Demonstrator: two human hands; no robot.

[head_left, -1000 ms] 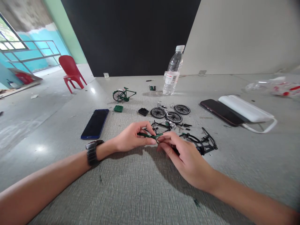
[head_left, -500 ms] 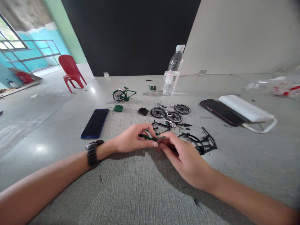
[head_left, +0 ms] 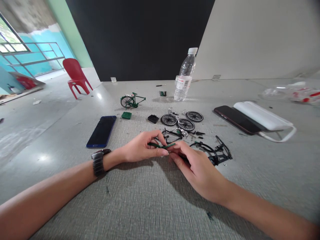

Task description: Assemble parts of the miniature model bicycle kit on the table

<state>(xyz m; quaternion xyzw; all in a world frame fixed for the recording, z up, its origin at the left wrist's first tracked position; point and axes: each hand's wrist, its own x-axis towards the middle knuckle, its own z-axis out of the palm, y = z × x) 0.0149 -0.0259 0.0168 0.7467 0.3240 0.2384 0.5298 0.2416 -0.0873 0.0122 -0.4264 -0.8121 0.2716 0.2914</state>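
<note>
Green rod (head_left: 161, 145) pinched low over the mat (head_left: 140, 200), between both hands. Left hand (head_left: 141, 148) closed on its near end; right hand (head_left: 197, 165) fingertips closed on the far end. Mid-fitting, seemingly: joining a small part. Next needs fine alignment, steady pressure. Wheels (head_left: 182, 120) and black frame (head_left: 215, 151) just beyond.

No text, brand or number can be read anywhere. The water bottle (head_left: 184, 76) carries a white label with a red patch, but its print is too small and blurred to make out. The clear wrapper (head_left: 295, 92) at the far right shows red marks, equally illegible. Both phone screens are dark.
</note>
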